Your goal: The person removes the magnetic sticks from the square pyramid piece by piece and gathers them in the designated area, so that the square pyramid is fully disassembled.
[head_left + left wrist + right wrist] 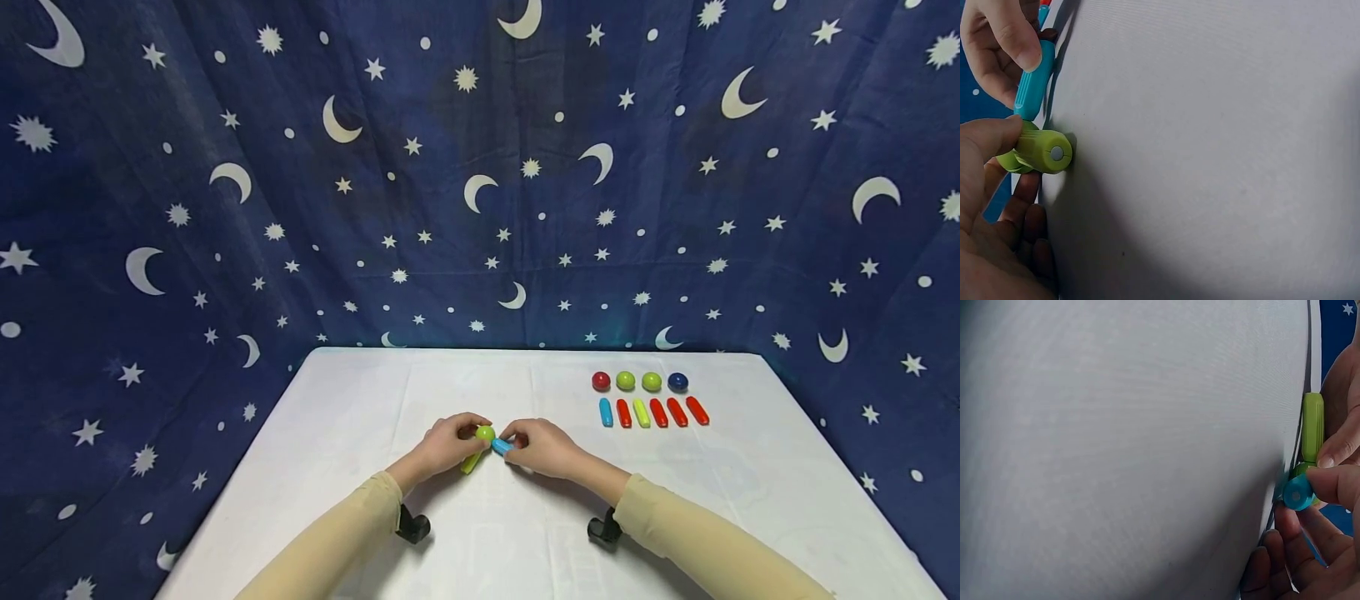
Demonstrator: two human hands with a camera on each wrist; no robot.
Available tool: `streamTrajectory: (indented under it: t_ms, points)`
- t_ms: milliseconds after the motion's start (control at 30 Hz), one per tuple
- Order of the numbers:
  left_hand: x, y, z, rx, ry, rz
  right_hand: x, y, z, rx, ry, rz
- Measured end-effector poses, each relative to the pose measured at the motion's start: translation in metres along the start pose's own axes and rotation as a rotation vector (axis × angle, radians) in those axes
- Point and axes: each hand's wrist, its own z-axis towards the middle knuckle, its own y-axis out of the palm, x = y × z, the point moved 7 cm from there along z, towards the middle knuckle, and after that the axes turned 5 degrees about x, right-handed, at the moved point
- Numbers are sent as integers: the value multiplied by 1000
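Note:
In the head view my left hand (pixel 447 442) pinches a light green ball (pixel 486 433) and the yellow-green stick (pixel 471 463) joined to it. A small silver disc marks the end of that stick (pixel 1046 152) facing the left wrist camera. My right hand (pixel 549 448) holds a light blue stick (pixel 502 447) between thumb and fingers. The blue stick (pixel 1035 81) has its far end against the green ball in the left wrist view. From the right wrist, the blue stick (pixel 1298 492) shows end-on, with the green stick (pixel 1313 428) beyond it.
On the white table (pixel 360 400), to the right, lies a row of balls: a red ball (pixel 601 382), two green ones and a dark blue ball (pixel 678 382). Below it is a row of sticks: a blue stick (pixel 606 412), a yellow stick (pixel 641 413) and several red ones.

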Motion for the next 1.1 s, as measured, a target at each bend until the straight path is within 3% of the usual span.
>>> streamTrajectory:
  t_ms: [400,800,933,1100]
  points:
    - [-3,1,2,-9,5,-58,1,3,0,-36,33,42]
    - [0,3,1,-14,13,-37,11,-3,-4,-89,77,242]
    - [0,4,1,-16,15,-27,16,-26,-11,-79,100,343]
    - [-2,3,0,-20,4,-32,36,-85,-25,1,146,410]
